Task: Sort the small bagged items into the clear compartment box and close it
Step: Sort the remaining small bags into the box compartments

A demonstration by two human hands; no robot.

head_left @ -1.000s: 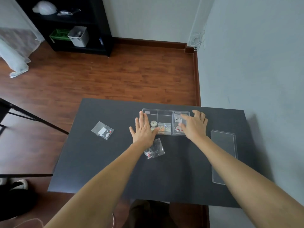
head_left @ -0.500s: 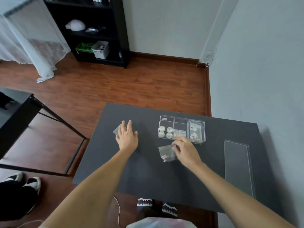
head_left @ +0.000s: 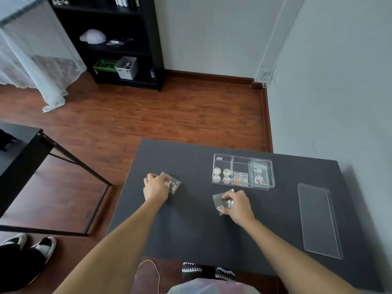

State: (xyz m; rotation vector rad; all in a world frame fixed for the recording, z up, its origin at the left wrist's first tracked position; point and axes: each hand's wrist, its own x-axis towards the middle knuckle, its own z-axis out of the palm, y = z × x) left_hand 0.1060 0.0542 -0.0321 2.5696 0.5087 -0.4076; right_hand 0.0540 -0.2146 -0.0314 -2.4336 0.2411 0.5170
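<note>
Clear plastic, three-compartment box (head_left: 243, 174) sits open on your dark grey table (head_left: 191, 225), holding white round pieces at left and small bags in the middle and right sections. Just in front of it, your right hand (head_left: 237, 205) pinches a crinkled clear bag (head_left: 219, 201). Well to the left, your left hand (head_left: 156, 186) grips another flower-printed clear bag (head_left: 175, 185). Its flat clear lid (head_left: 319, 219) lies right of the box.

No text can be read. A small label (head_left: 219, 158) on the box (head_left: 243, 174) and a white card (head_left: 257, 169) in a bag in its right compartment are too small to make out.
</note>
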